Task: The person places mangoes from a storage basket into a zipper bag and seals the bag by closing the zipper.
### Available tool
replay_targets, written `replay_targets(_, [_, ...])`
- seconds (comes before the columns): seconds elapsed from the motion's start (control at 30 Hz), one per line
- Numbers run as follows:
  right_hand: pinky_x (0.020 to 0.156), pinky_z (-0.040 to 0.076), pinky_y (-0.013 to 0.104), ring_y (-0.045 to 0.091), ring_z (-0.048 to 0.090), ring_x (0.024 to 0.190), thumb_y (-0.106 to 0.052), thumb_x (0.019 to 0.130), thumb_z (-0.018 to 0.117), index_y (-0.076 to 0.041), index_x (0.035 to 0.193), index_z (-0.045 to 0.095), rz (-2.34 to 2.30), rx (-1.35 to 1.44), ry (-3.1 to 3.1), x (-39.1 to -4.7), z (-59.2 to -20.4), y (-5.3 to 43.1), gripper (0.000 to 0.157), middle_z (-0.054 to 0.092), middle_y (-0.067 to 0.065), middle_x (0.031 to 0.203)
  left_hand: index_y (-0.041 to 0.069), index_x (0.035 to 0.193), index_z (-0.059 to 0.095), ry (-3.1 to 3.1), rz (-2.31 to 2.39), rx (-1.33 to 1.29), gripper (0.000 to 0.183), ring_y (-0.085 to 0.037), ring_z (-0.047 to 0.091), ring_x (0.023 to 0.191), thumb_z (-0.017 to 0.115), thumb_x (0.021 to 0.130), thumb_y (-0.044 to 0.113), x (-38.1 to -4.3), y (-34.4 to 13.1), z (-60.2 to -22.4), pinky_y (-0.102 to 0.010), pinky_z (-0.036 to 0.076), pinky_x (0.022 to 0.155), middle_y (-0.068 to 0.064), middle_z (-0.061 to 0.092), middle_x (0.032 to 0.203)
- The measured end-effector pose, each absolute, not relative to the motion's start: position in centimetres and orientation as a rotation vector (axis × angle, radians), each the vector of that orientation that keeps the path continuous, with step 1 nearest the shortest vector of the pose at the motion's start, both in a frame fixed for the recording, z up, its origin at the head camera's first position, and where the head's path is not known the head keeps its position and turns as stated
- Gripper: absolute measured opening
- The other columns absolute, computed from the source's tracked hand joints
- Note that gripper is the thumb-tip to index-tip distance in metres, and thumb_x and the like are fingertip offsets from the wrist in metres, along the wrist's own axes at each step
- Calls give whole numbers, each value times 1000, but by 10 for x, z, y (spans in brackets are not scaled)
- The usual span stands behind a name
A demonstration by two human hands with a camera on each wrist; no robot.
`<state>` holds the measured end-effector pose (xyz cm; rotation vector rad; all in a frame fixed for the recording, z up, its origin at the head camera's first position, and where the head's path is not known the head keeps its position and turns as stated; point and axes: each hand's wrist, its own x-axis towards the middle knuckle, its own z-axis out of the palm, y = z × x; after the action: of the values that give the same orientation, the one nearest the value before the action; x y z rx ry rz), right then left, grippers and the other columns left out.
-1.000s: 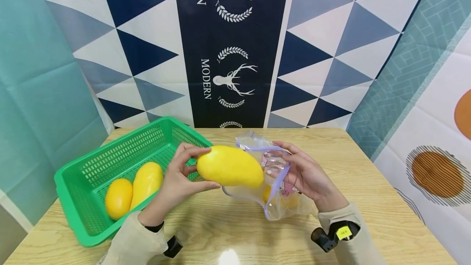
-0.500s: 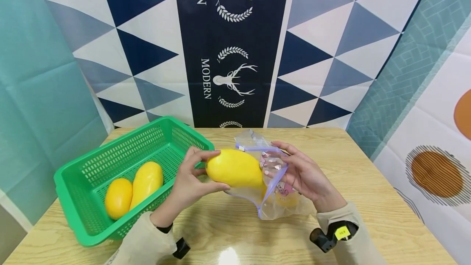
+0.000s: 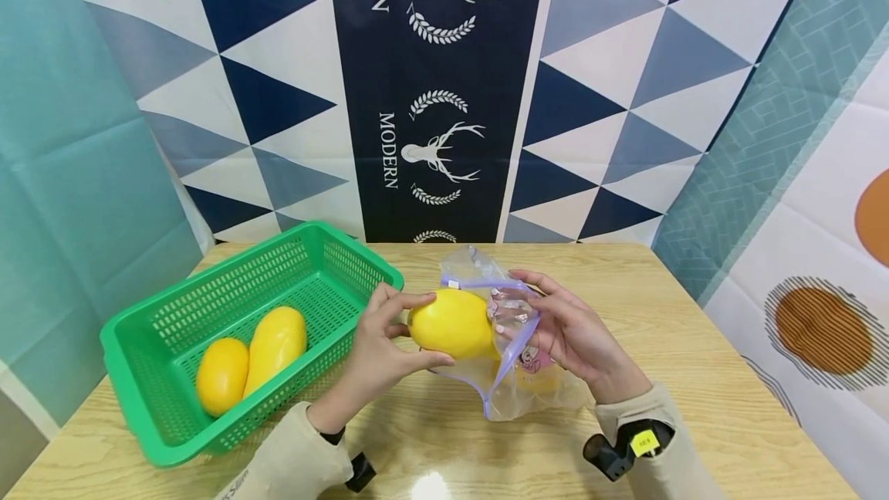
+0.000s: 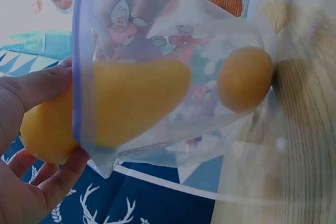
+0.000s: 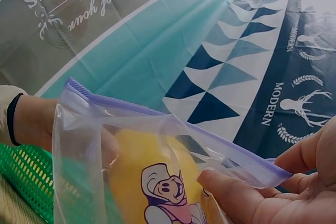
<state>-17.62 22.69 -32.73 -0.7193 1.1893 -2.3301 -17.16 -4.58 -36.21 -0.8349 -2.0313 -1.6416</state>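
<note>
A yellow mango is gripped at its near end by my left hand, thumb below and fingers above. Its far end lies inside a clear zip bag with a purple zip edge and cartoon prints. My right hand pinches the bag's rim, holding the mouth apart, as the right wrist view shows. Deeper in the bag, a rounder orange-yellow fruit rests near the tabletop. Part of the mango is blurred by the plastic.
On the left stands a green plastic basket with a yellow mango and a rounder orange-yellow fruit in it. The wooden table meets a patterned cloth backdrop behind.
My left hand has moved to the right, pushing the mango from the bag's mouth further inside. My right hand has stayed almost still on the rim.
</note>
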Motion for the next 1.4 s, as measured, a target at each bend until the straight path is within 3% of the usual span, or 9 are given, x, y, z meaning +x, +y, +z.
replay_targets(0.43, [94,50,43,29,62,117,2,107,20,-8,138,42,-2333,-720,1168,-174,-326,225,38,52,11,134,3,122,69,-2008,-1561,-880,72,-20,49,92,96,56,3,-178,-34,-372,-30,59,72,-8,47,98])
replay_targets(0.83, [94,49,45,29,62,117,2,107,21,-9,138,42,-2327,-718,1173,-173,-326,225,39,51,11,136,4,128,67,-2062,-1649,-894,68,-22,54,94,91,65,3,-176,-28,-374,-29,59,75,-10,47,98])
replay_targets(1.17, [96,49,44,29,62,117,0,108,23,-8,139,41,-2338,-707,1169,-172,-324,225,37,51,12,136,2,122,70,-2038,-1662,-884,62,-24,55,100,91,64,4,-178,-24,-378,-27,58,73,-6,54,95])
replay_targets(1.4, [98,48,42,30,61,118,-1,108,24,-6,138,40,-2340,-748,1159,-173,-324,225,35,49,15,134,-1,112,72,-1974,-1611,-935,52,-15,67,74,91,64,4,-181,-23,-381,-30,59,71,-3,66,76])
